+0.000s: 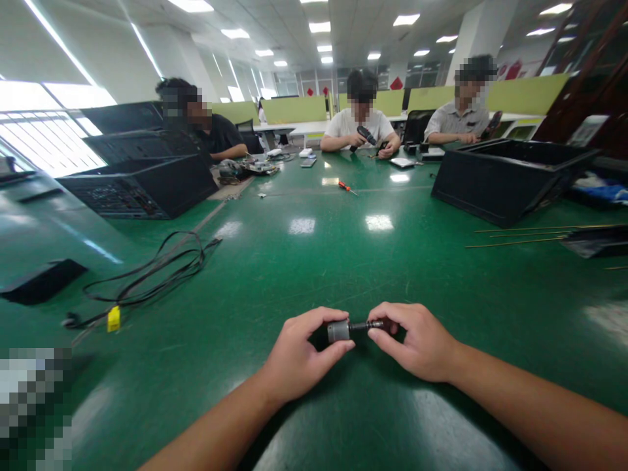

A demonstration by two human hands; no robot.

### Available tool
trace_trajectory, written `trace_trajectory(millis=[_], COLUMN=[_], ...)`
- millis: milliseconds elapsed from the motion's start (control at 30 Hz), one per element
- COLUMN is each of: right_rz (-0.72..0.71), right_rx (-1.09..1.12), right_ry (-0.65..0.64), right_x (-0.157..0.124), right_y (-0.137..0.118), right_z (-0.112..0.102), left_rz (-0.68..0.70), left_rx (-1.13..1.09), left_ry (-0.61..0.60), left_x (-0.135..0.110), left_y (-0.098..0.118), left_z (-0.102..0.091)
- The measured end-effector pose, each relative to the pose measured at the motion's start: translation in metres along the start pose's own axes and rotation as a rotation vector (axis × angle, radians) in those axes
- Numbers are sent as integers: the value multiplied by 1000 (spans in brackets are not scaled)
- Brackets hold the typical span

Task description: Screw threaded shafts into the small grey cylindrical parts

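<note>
Between the thumb and fingers of my left hand (299, 353) is a short grey metal cylinder (337, 331), lying on its side. A thin dark rod (360, 326) runs from the cylinder's right end to my right hand (426, 343), whose thumb and fingertips pinch its shiny, ringed far end. I cannot tell whether the rod and cylinder are one piece or two. Both hands are just above the green table (304, 268), close to each other. The rod's outer end is partly hidden by my right fingers.
A coiled black cable (147, 271) with a yellow tag lies left. Black computer cases (505, 186) stand on both sides. A red-handled screwdriver (346, 187) lies farther back. Thin brass-coloured rods (520, 239) are at right. Three people sit across; the middle one holds a power drill (366, 135).
</note>
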State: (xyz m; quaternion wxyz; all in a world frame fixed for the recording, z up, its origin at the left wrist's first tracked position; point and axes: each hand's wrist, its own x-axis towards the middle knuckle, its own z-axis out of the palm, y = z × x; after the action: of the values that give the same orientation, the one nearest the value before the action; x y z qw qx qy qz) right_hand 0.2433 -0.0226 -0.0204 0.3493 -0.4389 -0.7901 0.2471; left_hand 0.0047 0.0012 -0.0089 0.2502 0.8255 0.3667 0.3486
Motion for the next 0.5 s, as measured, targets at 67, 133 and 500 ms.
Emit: trace_trajectory(millis=[67,133,500], right_rz=[4,8,12], right_rx=[-1,-3,-8], right_ry=[-6,-11,-20], right_x=[0,0,0], right_y=[0,-1,0], right_z=[0,0,-1], left_rz=[-2,-7,-23], left_rx=[3,7,2], left_ry=[2,4,5], left_x=[0,0,0], left_y=[0,0,0], left_z=[0,0,-3])
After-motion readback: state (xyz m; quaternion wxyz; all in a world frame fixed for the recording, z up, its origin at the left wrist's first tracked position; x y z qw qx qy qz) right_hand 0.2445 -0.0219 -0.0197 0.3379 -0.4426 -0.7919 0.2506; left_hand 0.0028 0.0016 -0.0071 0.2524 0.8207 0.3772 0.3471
